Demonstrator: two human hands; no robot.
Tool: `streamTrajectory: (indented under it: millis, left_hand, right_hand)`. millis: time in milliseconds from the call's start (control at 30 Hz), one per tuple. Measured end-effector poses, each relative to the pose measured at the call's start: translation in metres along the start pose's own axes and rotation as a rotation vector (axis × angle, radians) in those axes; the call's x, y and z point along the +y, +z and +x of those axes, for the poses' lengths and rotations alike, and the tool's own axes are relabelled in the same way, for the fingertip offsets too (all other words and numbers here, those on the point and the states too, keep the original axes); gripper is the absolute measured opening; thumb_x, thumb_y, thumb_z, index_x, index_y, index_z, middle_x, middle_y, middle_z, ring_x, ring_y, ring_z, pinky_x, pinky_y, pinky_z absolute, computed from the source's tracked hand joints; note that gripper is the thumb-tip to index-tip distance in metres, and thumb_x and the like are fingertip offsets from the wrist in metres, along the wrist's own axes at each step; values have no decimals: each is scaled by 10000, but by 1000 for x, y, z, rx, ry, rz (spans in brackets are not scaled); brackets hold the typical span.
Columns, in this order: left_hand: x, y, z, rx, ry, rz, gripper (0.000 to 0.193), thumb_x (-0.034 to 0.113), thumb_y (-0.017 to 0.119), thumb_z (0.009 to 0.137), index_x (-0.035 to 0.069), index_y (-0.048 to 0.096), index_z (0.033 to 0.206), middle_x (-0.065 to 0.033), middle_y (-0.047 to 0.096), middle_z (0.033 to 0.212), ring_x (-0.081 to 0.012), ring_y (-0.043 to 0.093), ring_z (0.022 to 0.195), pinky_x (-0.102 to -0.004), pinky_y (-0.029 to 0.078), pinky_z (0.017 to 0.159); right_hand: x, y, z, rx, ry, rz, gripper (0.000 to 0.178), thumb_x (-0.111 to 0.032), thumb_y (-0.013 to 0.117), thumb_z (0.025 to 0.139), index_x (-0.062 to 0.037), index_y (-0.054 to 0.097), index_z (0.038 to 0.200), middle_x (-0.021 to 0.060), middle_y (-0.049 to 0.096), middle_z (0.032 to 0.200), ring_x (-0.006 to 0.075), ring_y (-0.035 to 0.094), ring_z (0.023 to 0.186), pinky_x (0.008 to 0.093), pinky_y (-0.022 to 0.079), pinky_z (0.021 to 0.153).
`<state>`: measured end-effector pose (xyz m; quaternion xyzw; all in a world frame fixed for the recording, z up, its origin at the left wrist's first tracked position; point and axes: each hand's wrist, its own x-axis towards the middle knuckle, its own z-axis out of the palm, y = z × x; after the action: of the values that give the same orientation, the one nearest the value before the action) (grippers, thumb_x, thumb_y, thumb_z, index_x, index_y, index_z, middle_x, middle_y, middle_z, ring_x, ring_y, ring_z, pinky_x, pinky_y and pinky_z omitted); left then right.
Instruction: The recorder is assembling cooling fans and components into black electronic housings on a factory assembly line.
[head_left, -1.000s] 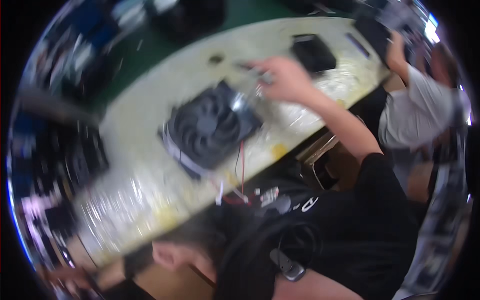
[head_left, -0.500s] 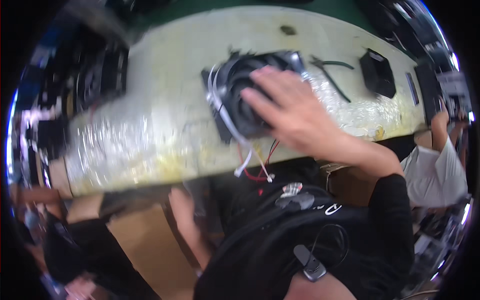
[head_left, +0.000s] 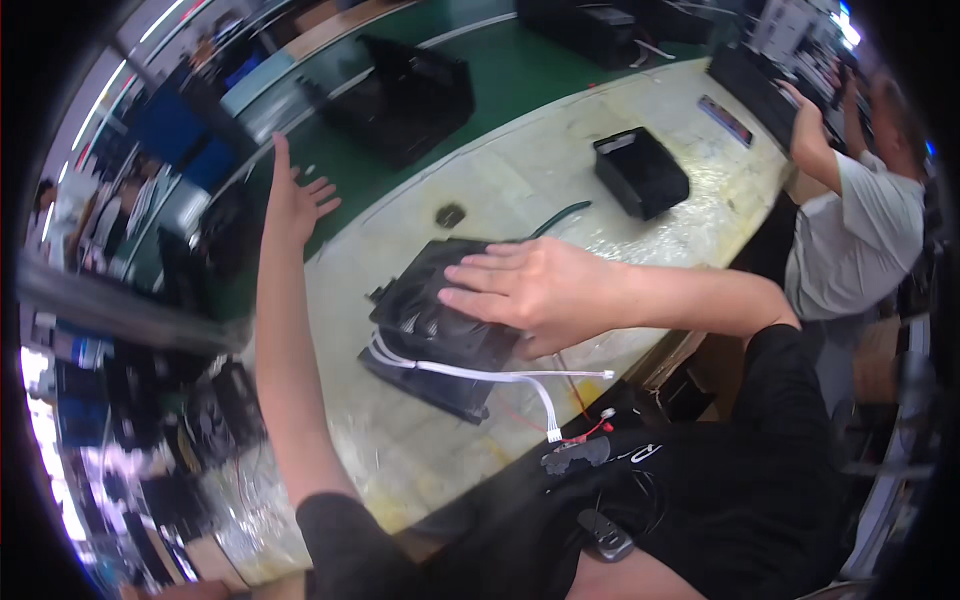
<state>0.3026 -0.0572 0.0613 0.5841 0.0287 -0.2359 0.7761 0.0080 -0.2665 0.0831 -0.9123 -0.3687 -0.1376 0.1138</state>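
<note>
Right hand [head_left: 548, 293] flat on black fan [head_left: 412, 300], left hand [head_left: 294, 208] spread; near-side white wires [head_left: 458, 375] could snag if dragged

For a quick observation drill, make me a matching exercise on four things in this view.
1. Left hand
2. Right hand
3. Open black bin
4. White cables

A. Standing on the table, apart from the fan unit
B. Ending in small plugs near the black shirt
C. Laid on the fan unit
D. Raised, fingers spread

Pairs: 1-D, 2-C, 3-A, 4-B
</note>
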Motion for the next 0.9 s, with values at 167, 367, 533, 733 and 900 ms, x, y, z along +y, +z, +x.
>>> streamTrajectory:
  millis: [167,367,533,733,900]
  left_hand:
    - [-25,80,105,-199,26,-34,894,748,518,778,139,395,1422,-181,457,1383,-348,369,1335,-532,324,1068]
    - [-6,85,137,-170,171,-179,567,458,454,859,66,544,1260,-129,597,1202,-301,586,1083,-494,472,943]
    - [19,50,76,74,442,-135,502,190,808,694,-44,581,1075,-152,639,1035,-266,651,893,-360,548,787]
    - [-15,41,-124,158,634,-25,1029,227,830,672,-98,194,1411,-229,510,1147,-290,596,949,-387,524,801]
    - [-126,53,-259,318,457,-341,1057,274,761,748,-15,45,1470,-246,424,1275,-315,523,1129,-445,463,957]
  right_hand:
    - [8,14,-39,318,265,261,834,-243,831,553,-51,534,1309,157,587,1278,286,671,974,354,557,714]
    - [-7,9,-80,636,754,648,569,-311,860,568,-23,649,1011,104,688,805,160,654,693,289,521,683]
    - [-14,14,-104,876,777,1214,593,-77,867,643,-2,568,1149,26,613,1070,102,574,925,274,480,811]
    - [-39,7,-133,1195,632,1721,618,-182,760,722,16,511,1251,120,632,1150,247,639,1011,412,488,964]
    - [-41,7,-169,863,300,2254,666,-329,653,813,36,455,1333,209,566,1268,327,588,1135,479,468,988]
